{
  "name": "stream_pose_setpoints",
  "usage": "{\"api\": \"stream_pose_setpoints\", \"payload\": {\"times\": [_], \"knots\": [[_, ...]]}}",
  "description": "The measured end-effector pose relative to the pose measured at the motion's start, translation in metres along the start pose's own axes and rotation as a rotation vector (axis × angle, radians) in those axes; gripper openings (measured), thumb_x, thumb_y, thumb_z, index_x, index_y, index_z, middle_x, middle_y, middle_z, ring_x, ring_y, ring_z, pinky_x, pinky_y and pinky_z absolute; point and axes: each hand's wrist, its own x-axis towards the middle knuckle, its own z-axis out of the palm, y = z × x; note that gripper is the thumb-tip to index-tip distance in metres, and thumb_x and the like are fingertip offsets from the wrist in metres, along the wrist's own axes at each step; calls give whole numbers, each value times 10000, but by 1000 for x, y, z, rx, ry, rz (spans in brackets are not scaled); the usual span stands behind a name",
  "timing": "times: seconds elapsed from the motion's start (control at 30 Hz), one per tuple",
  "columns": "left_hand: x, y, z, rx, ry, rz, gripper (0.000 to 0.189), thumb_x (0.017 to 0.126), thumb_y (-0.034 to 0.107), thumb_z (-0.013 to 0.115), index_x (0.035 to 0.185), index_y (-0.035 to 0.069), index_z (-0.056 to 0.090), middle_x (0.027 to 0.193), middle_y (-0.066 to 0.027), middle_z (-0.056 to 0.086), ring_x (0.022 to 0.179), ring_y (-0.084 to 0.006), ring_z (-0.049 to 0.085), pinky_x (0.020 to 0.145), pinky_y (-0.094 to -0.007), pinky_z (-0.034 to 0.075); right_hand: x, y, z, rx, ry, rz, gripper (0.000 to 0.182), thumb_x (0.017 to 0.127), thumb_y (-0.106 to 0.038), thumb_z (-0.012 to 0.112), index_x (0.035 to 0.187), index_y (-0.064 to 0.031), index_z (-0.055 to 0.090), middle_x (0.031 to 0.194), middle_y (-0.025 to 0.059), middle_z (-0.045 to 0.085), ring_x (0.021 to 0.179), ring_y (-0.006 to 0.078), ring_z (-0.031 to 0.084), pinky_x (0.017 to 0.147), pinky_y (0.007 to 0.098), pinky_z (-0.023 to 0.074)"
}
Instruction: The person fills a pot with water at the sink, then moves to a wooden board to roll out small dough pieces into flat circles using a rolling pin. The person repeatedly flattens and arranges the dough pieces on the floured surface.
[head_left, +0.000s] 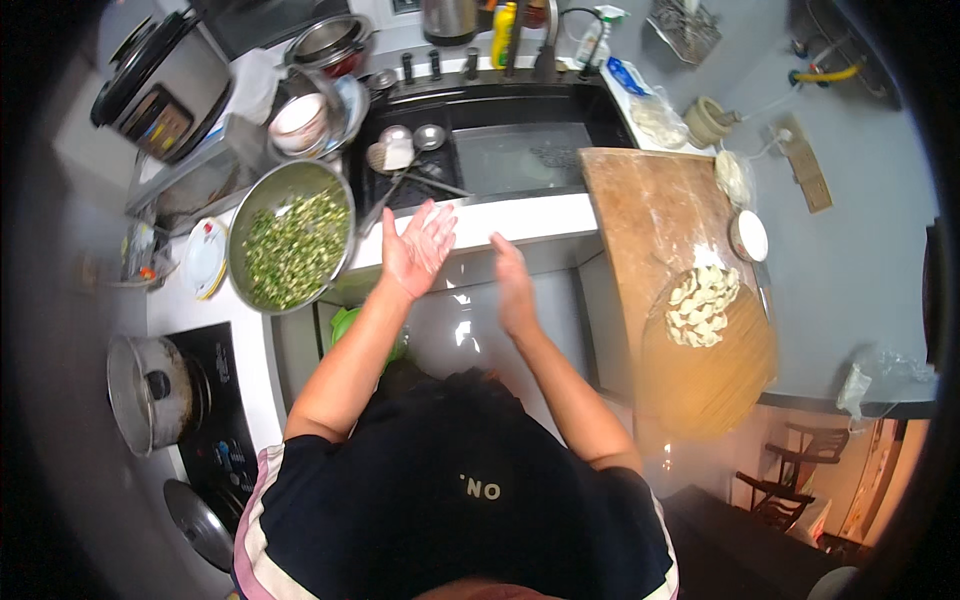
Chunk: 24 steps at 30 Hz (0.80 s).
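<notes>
My left hand (420, 251) is held palm up with fingers apart in front of the sink, whitish residue on its skin and nothing in it. Across a gap, my right hand (513, 285) is raised edge-on, slightly blurred, and no object shows in it. Left of my hands, a large metal bowl (349, 225) holds chopped green filling. On the right, a floured wooden board (652, 191) carries a round woven tray (705, 390) with several pale dumplings (701, 307) at its far end. A small white bowl (748, 235) stands beside the board.
The black sink (525, 157) holds water and, at its left, metal ladles (430, 137). Stacked bowls (298, 124) and a small plate (204, 257) surround the filling bowl. A pot (146, 394) stands on the cooktop at left. Chairs (780, 499) stand at lower right.
</notes>
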Motion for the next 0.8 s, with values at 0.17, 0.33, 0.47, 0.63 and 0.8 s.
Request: {"api": "stream_pose_setpoints", "payload": {"times": [0.17,0.33,0.47,0.63,0.8], "knots": [[45,-46,6,247,-19,202,601,746,564,245,1163,136,312,1207,-72,310,1086,-252,306,894,-370,246,75,-46,37,-382,-225,-498,470,755,-303,379,1145,-45,333,1203,154,274,1137,312,197,922,422,108],[100,-18,61,-4,-230,139,596,768,534,210,1196,122,254,1223,-51,278,1117,-216,262,925,-334,187,157,-22,34,-455,-248,-556,525,719,-390,417,1144,-90,344,1187,159,284,1124,354,192,909,473,99],[148,-7,76,-27,-270,-5,603,778,523,189,1219,113,209,1244,-42,241,1145,-197,221,949,-313,145,215,28,9,-604,-75,-325,440,745,-317,392,1126,-99,367,1188,127,302,1131,300,200,899,476,111],[215,-13,65,8,-219,-98,602,768,535,189,1216,134,215,1263,-67,207,1159,-214,196,955,-332,126,248,70,31,-701,10,-53,482,755,-354,362,1169,-115,303,1202,104,297,1132,306,200,890,493,119],[254,-11,36,106,-131,-324,643,745,561,219,1216,123,208,1250,-87,225,1146,-214,223,945,-343,146,254,71,2,-655,-64,-349,494,729,-449,365,1118,-146,390,1163,119,342,1104,306,252,873,528,125]]}}
